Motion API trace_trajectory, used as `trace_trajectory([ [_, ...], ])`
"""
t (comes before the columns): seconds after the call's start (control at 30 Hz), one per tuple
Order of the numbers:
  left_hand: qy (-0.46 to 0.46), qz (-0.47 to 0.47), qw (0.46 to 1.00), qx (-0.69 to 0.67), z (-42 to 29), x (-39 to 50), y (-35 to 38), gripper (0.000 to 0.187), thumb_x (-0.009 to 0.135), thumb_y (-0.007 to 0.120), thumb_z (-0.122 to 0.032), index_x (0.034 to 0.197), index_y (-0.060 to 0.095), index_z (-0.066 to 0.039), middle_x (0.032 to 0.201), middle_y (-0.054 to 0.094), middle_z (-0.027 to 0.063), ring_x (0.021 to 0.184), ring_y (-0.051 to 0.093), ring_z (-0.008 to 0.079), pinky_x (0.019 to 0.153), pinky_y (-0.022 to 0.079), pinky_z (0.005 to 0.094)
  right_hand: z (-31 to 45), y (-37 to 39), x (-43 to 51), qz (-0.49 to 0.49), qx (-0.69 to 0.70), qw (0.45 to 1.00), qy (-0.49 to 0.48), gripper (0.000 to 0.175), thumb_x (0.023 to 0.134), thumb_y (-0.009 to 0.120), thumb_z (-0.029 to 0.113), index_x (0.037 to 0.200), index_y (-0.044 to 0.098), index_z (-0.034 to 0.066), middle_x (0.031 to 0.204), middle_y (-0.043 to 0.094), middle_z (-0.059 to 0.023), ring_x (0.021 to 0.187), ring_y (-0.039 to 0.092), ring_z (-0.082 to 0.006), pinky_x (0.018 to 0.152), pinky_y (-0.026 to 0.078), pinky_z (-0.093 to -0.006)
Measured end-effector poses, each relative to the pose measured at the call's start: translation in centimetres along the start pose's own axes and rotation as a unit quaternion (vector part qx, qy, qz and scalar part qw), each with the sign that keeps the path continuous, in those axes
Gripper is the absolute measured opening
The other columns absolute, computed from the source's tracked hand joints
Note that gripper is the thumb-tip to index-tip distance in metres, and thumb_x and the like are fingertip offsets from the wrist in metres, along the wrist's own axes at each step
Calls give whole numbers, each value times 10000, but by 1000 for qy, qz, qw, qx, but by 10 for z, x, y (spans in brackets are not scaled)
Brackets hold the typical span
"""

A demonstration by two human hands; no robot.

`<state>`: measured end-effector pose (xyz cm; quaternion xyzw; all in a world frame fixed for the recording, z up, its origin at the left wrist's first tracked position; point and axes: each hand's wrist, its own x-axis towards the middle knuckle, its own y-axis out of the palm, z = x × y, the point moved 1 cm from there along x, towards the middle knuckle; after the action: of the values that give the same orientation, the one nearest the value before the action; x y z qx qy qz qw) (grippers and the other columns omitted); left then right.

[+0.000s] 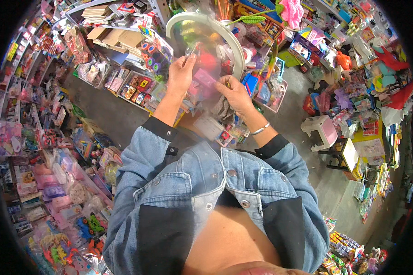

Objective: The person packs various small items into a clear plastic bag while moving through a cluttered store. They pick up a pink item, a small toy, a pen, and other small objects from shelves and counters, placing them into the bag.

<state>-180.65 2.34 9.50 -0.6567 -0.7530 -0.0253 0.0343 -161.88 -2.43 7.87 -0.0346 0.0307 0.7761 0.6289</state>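
Observation:
My left hand (180,74) pinches the upper left edge of a clear plastic bag (206,44) between thumb and fingers. On the bag's other side, my right hand (235,94) grips it with thumb and curled fingers. Through the film show a pink flat item (204,78) and a red rounded item (209,59); glare and blur hide what they are. Behind the bag curves a large white round rim (239,41), partly seen through the plastic. A metal bangle (260,129) circles my right wrist.
Boxed and bagged goods crowd the counter ahead, with a pink crocheted flower (292,13) on a green stem. Toy packs (151,56) hang left of my hands. Packed shelves (38,113) line the left. A pink-topped stool (320,132) stands on the concrete floor (334,192) at right.

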Motion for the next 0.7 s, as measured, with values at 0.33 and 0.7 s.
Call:
trace_trajectory([
  [0.33,13,-22,1000,15,-8,-4,-11,324,985,558,-259,1020,654,48,858,703,88,765,639,110,706,490,236,-6,9,15,47,23,999,-8,231,903,684,217,1018,568,52,919,545,32,835,481,-67,751,405,-218],
  [0.7,-1,-38,998,-45,2,3,-19,256,955,596,-215,883,652,24,793,674,63,679,608,99,621,481,229,-13,14,20,47,43,998,7,217,918,665,222,1019,572,55,931,569,26,855,517,-68,781,423,-224],
])
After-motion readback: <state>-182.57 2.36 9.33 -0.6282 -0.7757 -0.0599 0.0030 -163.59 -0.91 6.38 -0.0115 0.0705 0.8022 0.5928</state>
